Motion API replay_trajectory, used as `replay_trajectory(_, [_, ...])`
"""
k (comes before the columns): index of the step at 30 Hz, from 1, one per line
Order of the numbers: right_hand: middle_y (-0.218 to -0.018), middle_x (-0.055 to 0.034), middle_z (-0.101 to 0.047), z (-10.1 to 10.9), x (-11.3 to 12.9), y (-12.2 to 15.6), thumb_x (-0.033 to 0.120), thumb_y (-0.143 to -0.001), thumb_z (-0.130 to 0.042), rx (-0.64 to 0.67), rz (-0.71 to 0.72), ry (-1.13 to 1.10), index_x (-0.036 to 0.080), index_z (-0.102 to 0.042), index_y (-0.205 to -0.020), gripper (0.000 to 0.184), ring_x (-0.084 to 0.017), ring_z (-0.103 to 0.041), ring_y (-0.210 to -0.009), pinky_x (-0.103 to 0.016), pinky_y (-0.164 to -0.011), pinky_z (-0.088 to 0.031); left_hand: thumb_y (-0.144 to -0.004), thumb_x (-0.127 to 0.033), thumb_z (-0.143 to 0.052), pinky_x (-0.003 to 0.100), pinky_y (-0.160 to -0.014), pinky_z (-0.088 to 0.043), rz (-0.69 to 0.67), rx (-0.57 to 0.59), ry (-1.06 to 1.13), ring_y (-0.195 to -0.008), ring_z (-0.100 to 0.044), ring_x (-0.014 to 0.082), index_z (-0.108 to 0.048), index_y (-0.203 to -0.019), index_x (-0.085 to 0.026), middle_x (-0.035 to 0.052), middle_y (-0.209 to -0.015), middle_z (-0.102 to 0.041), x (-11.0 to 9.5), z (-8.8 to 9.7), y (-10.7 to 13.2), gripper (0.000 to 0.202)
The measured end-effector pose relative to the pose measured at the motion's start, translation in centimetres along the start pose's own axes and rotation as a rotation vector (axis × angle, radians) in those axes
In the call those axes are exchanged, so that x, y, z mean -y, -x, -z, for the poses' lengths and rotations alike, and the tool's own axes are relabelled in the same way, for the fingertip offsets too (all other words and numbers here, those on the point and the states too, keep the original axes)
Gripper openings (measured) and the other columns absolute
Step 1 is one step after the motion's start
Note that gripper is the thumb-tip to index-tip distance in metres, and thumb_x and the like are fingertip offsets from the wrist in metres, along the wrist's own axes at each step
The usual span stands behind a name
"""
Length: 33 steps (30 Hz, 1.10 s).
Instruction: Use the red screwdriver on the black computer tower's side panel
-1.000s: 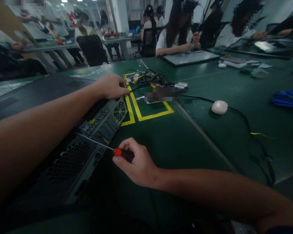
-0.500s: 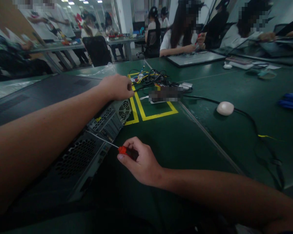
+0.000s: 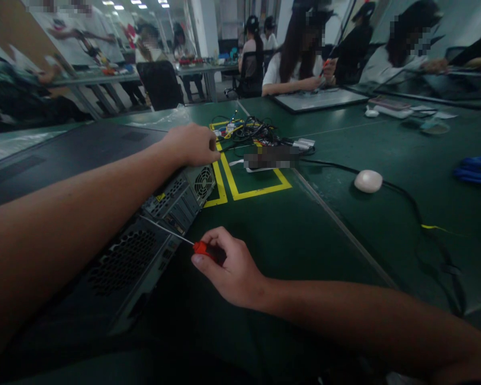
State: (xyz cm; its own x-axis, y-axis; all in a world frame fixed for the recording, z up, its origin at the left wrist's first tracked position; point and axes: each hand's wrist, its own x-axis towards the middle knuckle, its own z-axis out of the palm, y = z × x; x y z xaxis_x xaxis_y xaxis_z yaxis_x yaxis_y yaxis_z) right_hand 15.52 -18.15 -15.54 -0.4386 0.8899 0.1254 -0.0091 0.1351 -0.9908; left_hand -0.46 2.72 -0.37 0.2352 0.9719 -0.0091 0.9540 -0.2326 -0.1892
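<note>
Right hand grips a red-collared screwdriver against the back of a computer case

The computer case (image 3: 88,149) lies across the left half of the frame on a green counter (image 3: 304,235), its rear face turned toward the centre. The left hand (image 3: 194,144) is at the case's far rear corner, just above centre, its forearm crossing over the top panel from the left edge. Its fingers curl downward there, but the tips are hidden, so whether they grip the case cannot be told.

The right hand (image 3: 234,267), just below centre, is closed around the handle of the screwdriver (image 3: 201,248), thumb below and fingers above. The thin shaft runs up and left across the rear face, between the mesh grille (image 3: 122,262) and the slot covers, to end close under the left forearm; the tip's contact is too dark to tell. The round fan grille (image 3: 204,182) sits just below the left hand.

Beyond the case, a tangle of cables (image 3: 256,128) lies partly over yellow tape (image 3: 260,191). At right, a white rounded object (image 3: 367,182) rests beside a black cable (image 3: 411,203). In the upper right, a co-worker (image 3: 282,69) leans over a flat panel (image 3: 320,98).
</note>
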Motion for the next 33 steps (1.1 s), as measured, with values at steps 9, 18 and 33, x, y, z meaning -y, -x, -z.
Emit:
replay_trajectory(9, [-0.095, 0.0024, -0.073, 0.27, 0.23, 0.06, 0.06, -0.109, -0.096, -0.006, 0.017, 0.031, 0.028, -0.07, -0.113, 0.042, -0.02, -0.067, -0.082, -0.035, -0.082, -0.059, -0.105, -0.058, -0.067, 0.049, -0.11, -0.061, 0.016, 0.016, 0.01, -0.145, -0.082, 0.0446, -0.094, -0.152, -0.027, 0.0171, -0.155, -0.091, -0.41, 0.27, 0.3, 0.062])
replay_trajectory(18, [-0.101, -0.0011, -0.078, 0.44, -0.08, 0.1, 0.048, -0.116, -0.083, -0.01, 0.082, 0.079, 0.026, -0.076, -0.115, 0.024, -0.023, -0.073, -0.089, -0.038, -0.09, -0.063, -0.102, -0.063, -0.068, 0.049, -0.112, -0.062, 0.003, 0.012, 0.016, -0.146, -0.081, 0.0444, -0.095, -0.154, -0.029, 0.0147, -0.155, -0.092, -0.06, 0.14, 0.2, 0.067])
replay_trajectory(33, [-0.099, 0.0021, -0.076, 0.06, -0.09, 0.05, 0.044, -0.109, -0.091, 0.014, 0.024, -0.011, 0.027, -0.071, -0.121, 0.029, -0.021, -0.072, -0.088, -0.034, -0.083, -0.058, -0.105, -0.056, -0.065, 0.052, -0.114, -0.062, 0.02, 0.022, 0.004, -0.148, -0.081, 0.0468, -0.094, -0.156, -0.025, 0.0177, -0.158, -0.091, -0.67, 0.23, 0.42, 0.067])
